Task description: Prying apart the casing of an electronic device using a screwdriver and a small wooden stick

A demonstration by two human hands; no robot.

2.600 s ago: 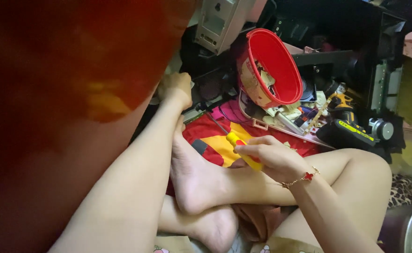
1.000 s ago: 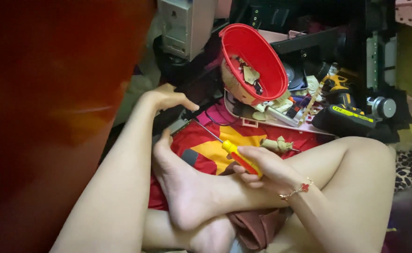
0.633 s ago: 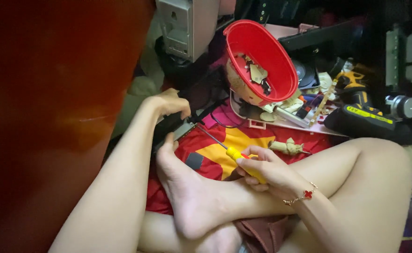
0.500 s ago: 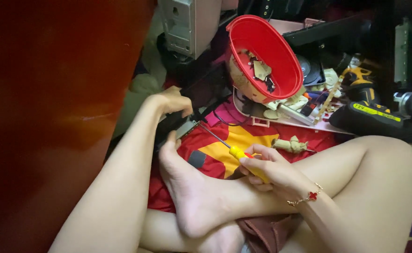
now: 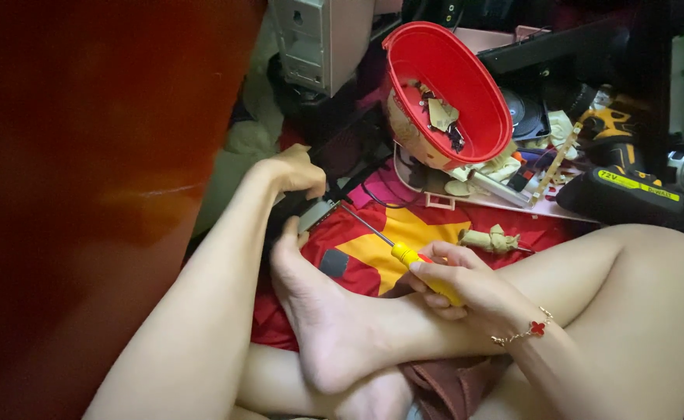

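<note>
right grip [image 5: 455,280] clasps yellow screwdriver [image 5: 404,255]; left grip [image 5: 299,171] steadies metal part [image 5: 316,214].

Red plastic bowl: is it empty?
No, the tilted red plastic bowl holds a few small pale and dark scraps inside.

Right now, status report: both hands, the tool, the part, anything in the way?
Right hand grips yellow-handled screwdriver, tip at small metal part. Left hand steadies part. Bare foot close beside it.

Right hand [image 5: 466,288] around yellow screwdriver [image 5: 404,253], left hand [image 5: 295,171] on small metal part [image 5: 316,214].
</note>
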